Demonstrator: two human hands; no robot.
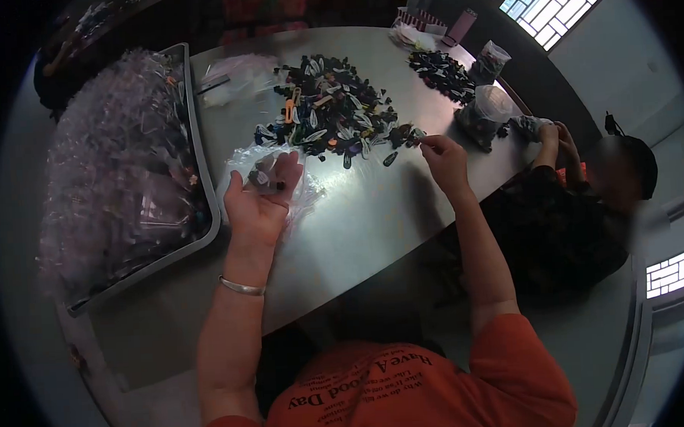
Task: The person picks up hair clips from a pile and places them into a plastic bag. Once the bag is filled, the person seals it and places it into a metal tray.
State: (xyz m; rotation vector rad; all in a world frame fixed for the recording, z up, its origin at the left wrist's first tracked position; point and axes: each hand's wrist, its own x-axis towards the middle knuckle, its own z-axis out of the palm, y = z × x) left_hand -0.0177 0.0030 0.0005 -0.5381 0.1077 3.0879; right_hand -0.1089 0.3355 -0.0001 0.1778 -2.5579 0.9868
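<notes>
My left hand [259, 206] is palm up, its fingers loosely curled around a few small hair clips [262, 176], some dark and some pale. Beneath and beside it lies clear plastic bagging [244, 158]. At the right edge of a large heap of mixed hair clips [330, 107], my right hand [445, 163] pinches a small clip [418, 137] between thumb and forefinger. The exact kind of that clip is too small to tell. A single dark snap clip [390, 159] lies on the table just left of my right hand.
To the left, a grey tray [203, 174] is piled high with clear-bagged items. Another heap of dark clips [439, 76] and filled clear bags [475, 124] lie on the right of the metal table [351, 236]. A co-worker's hands [556, 144] handle a bag there. A pink bottle [462, 26] stands behind.
</notes>
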